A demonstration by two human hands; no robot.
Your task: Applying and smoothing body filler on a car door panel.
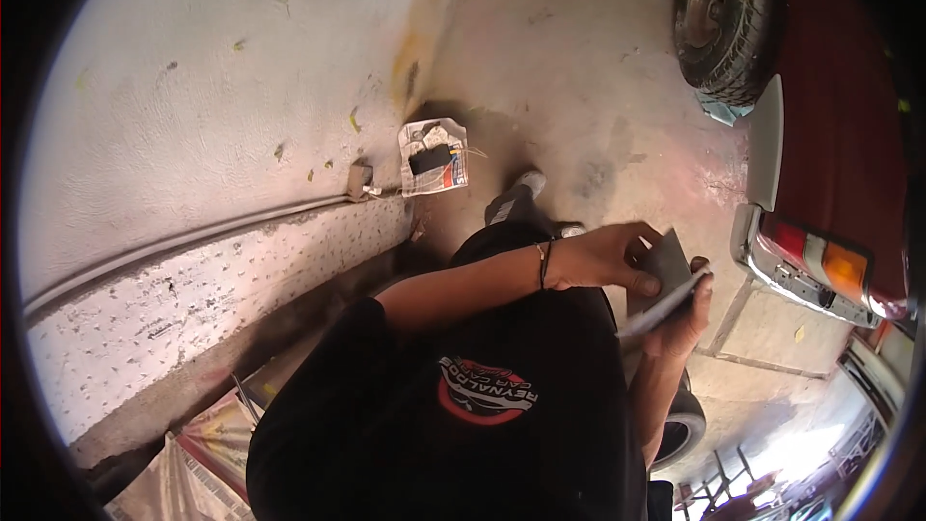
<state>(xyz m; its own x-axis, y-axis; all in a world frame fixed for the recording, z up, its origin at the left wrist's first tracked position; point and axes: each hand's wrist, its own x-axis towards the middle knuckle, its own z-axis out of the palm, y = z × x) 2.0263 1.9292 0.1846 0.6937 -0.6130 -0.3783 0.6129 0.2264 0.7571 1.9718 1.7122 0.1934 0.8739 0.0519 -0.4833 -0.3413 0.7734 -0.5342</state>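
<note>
My left hand [603,259] reaches across from the left, a dark band at its wrist. Its thumb and fingers are closed on a stiff grey sheet [667,262] that looks like sandpaper. My right hand [683,320] grips a second flat grey face [664,307] with a pale edge, its fingers curled around the outer side. The two faces stand at an angle and meet near the right fingertips. Whether they are one folded sheet or two pieces, I cannot tell. Both hands are in front of my body, left of the red car's rear corner.
A red car [839,135] with an orange and red tail light [837,268] stands at the right. Beyond it is a wheel [728,24]. A loose tyre [683,429] lies behind my right forearm. Newspaper [410,130] with a black object [429,159] is by the left wall [222,87].
</note>
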